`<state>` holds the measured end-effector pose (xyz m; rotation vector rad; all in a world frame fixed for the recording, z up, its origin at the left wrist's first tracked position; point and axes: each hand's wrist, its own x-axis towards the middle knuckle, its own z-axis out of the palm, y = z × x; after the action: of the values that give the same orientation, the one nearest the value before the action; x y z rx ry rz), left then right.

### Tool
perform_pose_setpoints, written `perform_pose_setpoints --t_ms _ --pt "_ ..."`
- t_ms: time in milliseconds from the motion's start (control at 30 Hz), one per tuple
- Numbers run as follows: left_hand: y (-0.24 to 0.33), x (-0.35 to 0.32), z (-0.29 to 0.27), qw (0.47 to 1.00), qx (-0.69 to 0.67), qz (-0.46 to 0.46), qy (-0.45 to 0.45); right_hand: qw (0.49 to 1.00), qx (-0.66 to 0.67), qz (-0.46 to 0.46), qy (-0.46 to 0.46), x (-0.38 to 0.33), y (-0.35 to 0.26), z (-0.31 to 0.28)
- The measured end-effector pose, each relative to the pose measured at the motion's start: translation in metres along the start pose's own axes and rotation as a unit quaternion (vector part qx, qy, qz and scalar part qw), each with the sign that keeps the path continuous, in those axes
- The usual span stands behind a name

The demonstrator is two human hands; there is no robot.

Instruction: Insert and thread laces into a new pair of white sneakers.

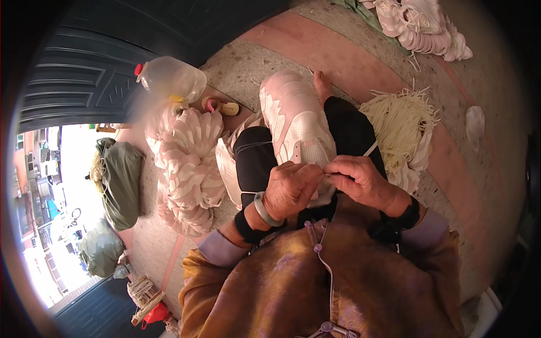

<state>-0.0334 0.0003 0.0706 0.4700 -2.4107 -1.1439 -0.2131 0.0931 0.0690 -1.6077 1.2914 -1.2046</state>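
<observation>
A stack of pink and white shoe uppers (298, 121) lies lengthwise between my black-trousered knees, its near end just under my hands. My left hand (290, 187), with a pale bangle at the wrist, is closed in a pinch. Close against it, my right hand (360, 179) also pinches with thumb and fingertips. The fingertips almost meet over the nearest upper; whatever thin thing they hold is too small to make out. A pile of cream shoelaces (400, 129) rests beside my right knee. One pale strand lies across that thigh.
Left of my knees, more pink and white uppers (189, 163) are heaped. Beyond them are a clear plastic jug (172, 79) with a red cap, a sandal (226, 107) and a green sack (121, 183). Another bundle of uppers (420, 25) lies far right.
</observation>
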Motion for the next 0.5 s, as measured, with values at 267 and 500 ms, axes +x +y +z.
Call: perform_pose_setpoints --t_ms 267,500 --pt "-0.016 0.018 -0.002 0.968 0.238 -0.026 0.073 0.991 -0.085 0.052 0.09 0.009 0.042 0.004" --pt "-0.036 0.017 0.0 0.971 0.223 -0.051 0.065 0.984 -0.113 0.056 0.124 0.016 0.053 0.018"
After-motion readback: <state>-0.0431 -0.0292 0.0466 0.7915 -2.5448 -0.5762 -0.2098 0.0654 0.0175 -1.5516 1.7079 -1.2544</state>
